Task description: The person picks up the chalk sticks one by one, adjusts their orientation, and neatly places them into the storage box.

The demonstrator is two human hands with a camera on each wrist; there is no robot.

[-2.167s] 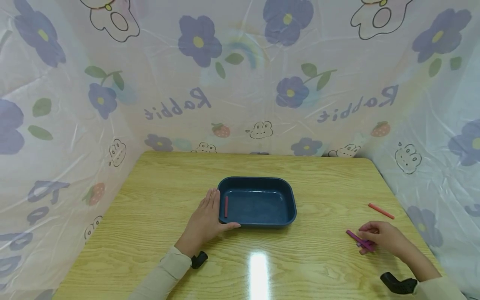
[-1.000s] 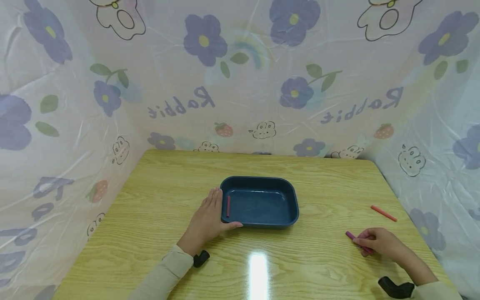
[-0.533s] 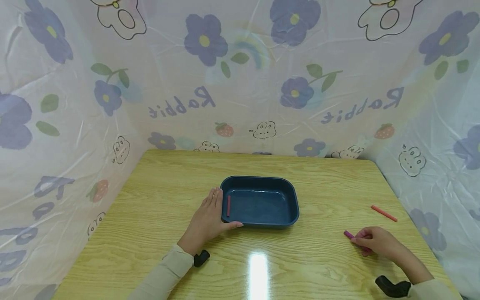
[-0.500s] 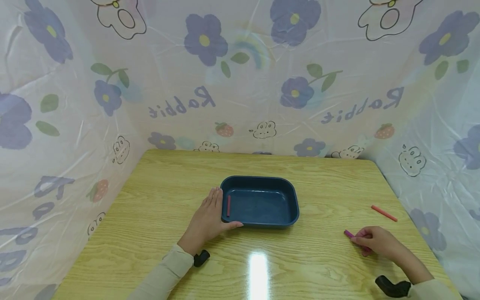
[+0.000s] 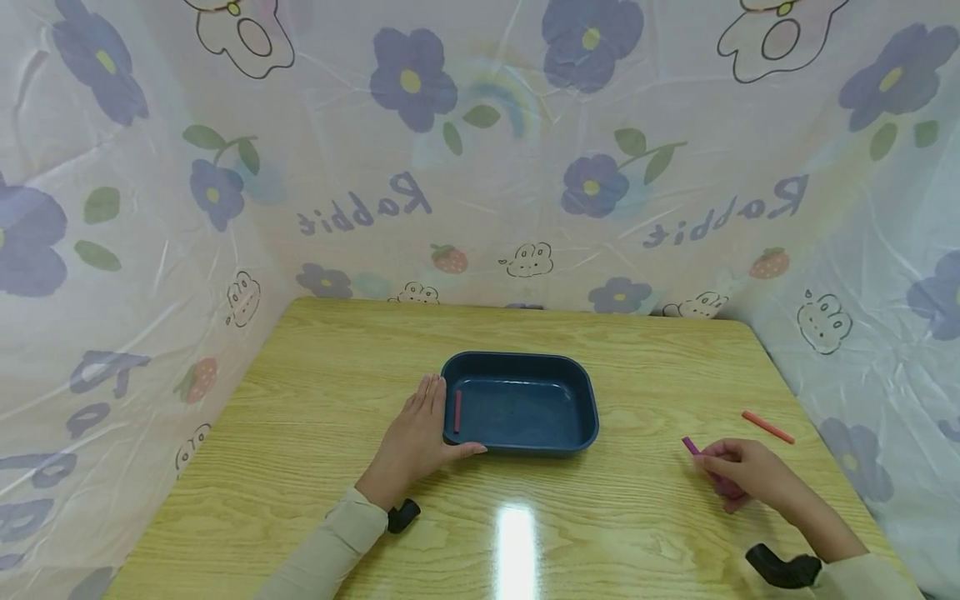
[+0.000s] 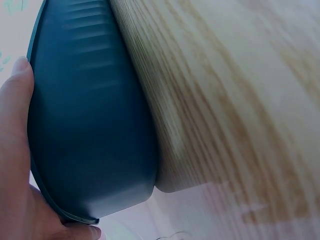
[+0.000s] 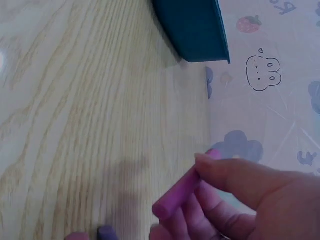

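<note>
My right hand (image 5: 757, 475) pinches a magenta stick of chalk (image 7: 177, 195) between thumb and fingers, slightly above the table at the right. Beneath that hand lie more chalk sticks, mostly hidden; the right wrist view catches a pink end (image 7: 77, 236) and a greyish-purple end (image 7: 106, 232). My left hand (image 5: 408, 446) rests against the left end of a dark blue rectangular tray (image 5: 517, 417), fingers straight along its side and thumb along the front rim. One dark red chalk stick (image 5: 457, 412) lies in the tray, close to its left wall.
An orange-red chalk stick (image 5: 768, 427) lies beyond my right hand, near the right edge of the wooden table (image 5: 637, 533). Patterned plastic sheeting (image 5: 487, 192) hangs at the back and both sides. Each wrist carries a black mount (image 5: 783, 568).
The right hand was reaching into the small pile of chalk, then took hold of the magenta stick and raised it slightly. The left hand and the tray have stayed in place.
</note>
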